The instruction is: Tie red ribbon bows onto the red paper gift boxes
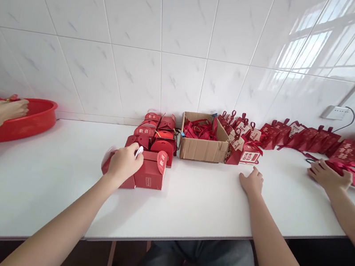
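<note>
My left hand (124, 164) is closed at the near end of a cluster of red gift boxes, its fingers curled over a red gift box (150, 176) in the front row. A small white piece (139, 151) sticks up by its fingers; I cannot make out what it is. More red boxes (144, 132) with rounded flaps stand in two rows behind. My right hand (252, 182) hovers over or rests on the tabletop, thumb apart from the fingers, holding nothing. Just beyond it sits a finished-looking red box with a white tag (250, 157).
A cardboard box (203, 149) of red ribbons stands against the wall. Red bags (276, 134) line the white table (186, 206) to the right. Beside me, a co-worker's hands (330, 175) handle a ribboned red package. At left, another person's hand (7, 110) reaches over a red basin (40, 118).
</note>
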Available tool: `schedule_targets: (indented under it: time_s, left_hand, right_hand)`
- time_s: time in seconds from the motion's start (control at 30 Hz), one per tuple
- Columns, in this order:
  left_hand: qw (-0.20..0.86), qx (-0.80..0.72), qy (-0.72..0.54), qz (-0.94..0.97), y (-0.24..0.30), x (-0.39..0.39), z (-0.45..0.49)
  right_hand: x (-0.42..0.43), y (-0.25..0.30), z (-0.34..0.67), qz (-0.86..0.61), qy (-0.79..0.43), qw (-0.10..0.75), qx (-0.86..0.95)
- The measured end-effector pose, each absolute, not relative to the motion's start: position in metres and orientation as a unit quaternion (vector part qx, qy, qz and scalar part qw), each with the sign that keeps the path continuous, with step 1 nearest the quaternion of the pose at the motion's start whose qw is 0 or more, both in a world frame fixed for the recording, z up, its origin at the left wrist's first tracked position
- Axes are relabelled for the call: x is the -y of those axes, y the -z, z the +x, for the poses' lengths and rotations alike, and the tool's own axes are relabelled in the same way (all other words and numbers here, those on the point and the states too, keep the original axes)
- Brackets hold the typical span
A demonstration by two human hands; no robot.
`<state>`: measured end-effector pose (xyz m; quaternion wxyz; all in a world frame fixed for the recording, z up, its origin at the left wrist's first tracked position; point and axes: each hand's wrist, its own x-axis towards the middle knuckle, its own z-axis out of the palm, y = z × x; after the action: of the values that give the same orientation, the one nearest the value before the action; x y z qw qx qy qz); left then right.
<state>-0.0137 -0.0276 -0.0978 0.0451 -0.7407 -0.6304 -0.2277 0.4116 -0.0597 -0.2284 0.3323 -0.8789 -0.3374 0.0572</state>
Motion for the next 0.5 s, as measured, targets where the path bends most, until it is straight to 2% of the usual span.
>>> schedule_targets:
  time_s: [0.3, 0.5]
  left_hand:
    - [0.074, 0.643, 0.213, -0.732, 0.108, 0.019, 0.017]
    - [0.050, 0.660, 0.166, -0.731, 0.083, 0.017, 0.015]
  right_hand:
    - [0.057, 0.231, 0.412, -0.861, -0.058, 0.387, 0.325]
    - [0.060, 0.221, 0.409, -0.826, -0.024, 0.481, 0.293]
